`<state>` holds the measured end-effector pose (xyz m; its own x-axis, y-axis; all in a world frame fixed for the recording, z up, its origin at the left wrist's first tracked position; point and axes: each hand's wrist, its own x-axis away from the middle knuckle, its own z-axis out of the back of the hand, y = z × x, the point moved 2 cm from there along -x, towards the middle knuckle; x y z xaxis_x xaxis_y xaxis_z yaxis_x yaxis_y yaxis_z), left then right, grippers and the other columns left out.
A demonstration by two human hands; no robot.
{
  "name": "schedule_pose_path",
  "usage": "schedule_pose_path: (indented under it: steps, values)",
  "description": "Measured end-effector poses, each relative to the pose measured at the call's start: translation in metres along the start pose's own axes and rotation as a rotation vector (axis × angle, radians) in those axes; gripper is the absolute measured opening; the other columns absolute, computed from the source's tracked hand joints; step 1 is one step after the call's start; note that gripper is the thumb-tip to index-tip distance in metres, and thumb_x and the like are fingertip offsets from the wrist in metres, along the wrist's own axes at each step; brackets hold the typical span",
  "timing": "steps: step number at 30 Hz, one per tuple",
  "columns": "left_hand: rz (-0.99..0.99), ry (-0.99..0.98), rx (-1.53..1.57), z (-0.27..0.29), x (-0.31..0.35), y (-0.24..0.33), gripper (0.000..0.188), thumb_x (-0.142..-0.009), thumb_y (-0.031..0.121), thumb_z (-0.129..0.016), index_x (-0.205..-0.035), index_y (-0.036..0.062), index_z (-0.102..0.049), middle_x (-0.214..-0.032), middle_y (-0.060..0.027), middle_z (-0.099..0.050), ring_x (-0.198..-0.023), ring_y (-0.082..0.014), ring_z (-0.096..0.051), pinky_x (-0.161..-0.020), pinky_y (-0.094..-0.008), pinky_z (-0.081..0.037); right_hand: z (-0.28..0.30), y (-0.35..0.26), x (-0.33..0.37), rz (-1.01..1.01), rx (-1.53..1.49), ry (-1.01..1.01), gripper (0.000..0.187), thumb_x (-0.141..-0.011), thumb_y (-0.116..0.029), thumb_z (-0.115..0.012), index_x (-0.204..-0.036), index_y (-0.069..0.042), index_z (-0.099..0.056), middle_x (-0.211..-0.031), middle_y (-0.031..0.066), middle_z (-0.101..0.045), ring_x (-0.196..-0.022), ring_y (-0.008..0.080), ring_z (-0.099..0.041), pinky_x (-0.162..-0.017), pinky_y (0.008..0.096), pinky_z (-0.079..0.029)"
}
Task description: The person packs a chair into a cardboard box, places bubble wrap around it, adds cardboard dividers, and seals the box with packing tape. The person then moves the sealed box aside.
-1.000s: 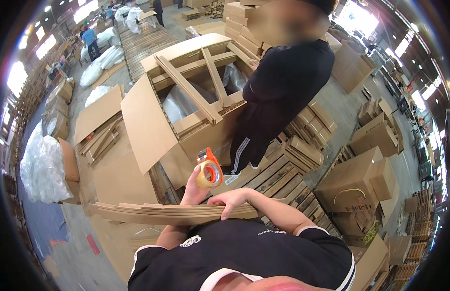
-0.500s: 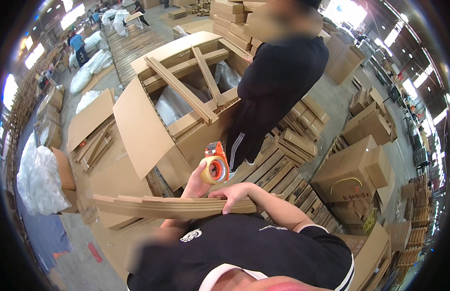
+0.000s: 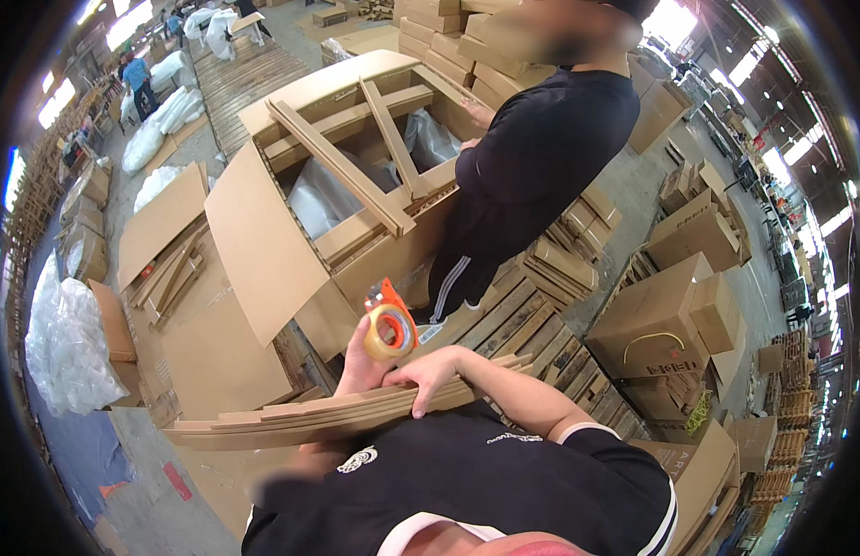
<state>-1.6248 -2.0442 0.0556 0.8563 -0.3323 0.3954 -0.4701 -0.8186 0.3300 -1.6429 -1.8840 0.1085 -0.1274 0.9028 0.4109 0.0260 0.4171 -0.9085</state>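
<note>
From my remote post I see the left hand (image 3: 357, 361), fingers curled around the tape dispenser (image 3: 393, 345), just beyond the strips (image 3: 291, 422). The right hand (image 3: 426, 375) pinches those strips, thumb on the near side, before the black shirt (image 3: 430, 473). Farther off, the box (image 3: 382, 266) stands left of a co-worker (image 3: 550, 139).

The left grip (image 3: 357, 363) is raised ahead of the chest (image 3: 439, 477), curled closed, its forearm mostly hidden. Just beside it, the right grip (image 3: 430, 373) is closed too, its thumb (image 3: 419, 406) pointing back toward the body; the bare right forearm (image 3: 513, 398) slants in from the right.
</note>
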Motion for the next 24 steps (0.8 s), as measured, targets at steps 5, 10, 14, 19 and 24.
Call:
schedule_pose_path:
  steps: [5, 10, 14, 19, 24]
  values:
    - [-0.018, -0.008, 0.057, 0.003, 0.002, 0.011, 0.069, -0.108, 0.059, -0.056, -0.158, 0.0136, -0.047, -0.156, -0.0064, -0.057, -0.145, -0.0303, -0.053, -0.121, -0.0636, -0.041, 0.002, 0.000, -0.005, -0.016, -0.102, 0.003, 0.097, -0.080, -0.036, -0.096, -0.154, 0.002, -0.047, -0.135, 0.0140, -0.068, -0.126, 0.0223, -0.064, -0.110, 0.0378, -0.049]
    - [-0.056, -0.081, -0.011, -0.002, 0.005, 0.013, 0.070, -0.107, 0.060, -0.056, -0.158, 0.0132, -0.047, -0.156, -0.0066, -0.057, -0.145, -0.0302, -0.054, -0.120, -0.0632, -0.042, 0.005, 0.001, -0.006, -0.039, -0.083, 0.001, 0.094, -0.080, -0.036, -0.096, -0.152, 0.002, -0.050, -0.132, 0.0131, -0.069, -0.123, 0.0216, -0.065, -0.108, 0.0368, -0.050]
    - [-0.043, -0.045, 0.009, -0.005, 0.007, 0.010, 0.071, -0.107, 0.060, -0.056, -0.159, 0.0135, -0.046, -0.157, -0.0068, -0.057, -0.145, -0.0301, -0.054, -0.120, -0.0627, -0.042, 0.005, 0.001, -0.004, -0.052, -0.053, 0.007, 0.092, -0.079, -0.034, -0.096, -0.151, 0.002, -0.052, -0.129, 0.0124, -0.070, -0.119, 0.0211, -0.066, -0.105, 0.0364, -0.051]
    - [-0.036, -0.065, 0.000, -0.009, 0.011, 0.004, 0.071, -0.107, 0.061, -0.057, -0.159, 0.0136, -0.046, -0.157, -0.0068, -0.057, -0.144, -0.0316, -0.055, -0.120, -0.0620, -0.043, 0.000, -0.002, 0.002, -0.059, -0.062, 0.018, 0.090, -0.079, -0.033, -0.096, -0.150, 0.001, -0.053, -0.127, 0.0121, -0.071, -0.117, 0.0202, -0.067, -0.104, 0.0360, -0.052]
    - [-0.003, -0.086, 0.013, -0.012, 0.012, -0.005, 0.071, -0.106, 0.060, -0.059, -0.159, 0.0136, -0.047, -0.156, -0.0067, -0.057, -0.143, -0.0321, -0.055, -0.120, -0.0609, -0.043, -0.007, 0.002, 0.010, -0.078, -0.120, 0.018, 0.091, -0.079, -0.032, -0.097, -0.151, 0.000, -0.052, -0.128, 0.0113, -0.071, -0.118, 0.0194, -0.067, -0.104, 0.0358, -0.052]
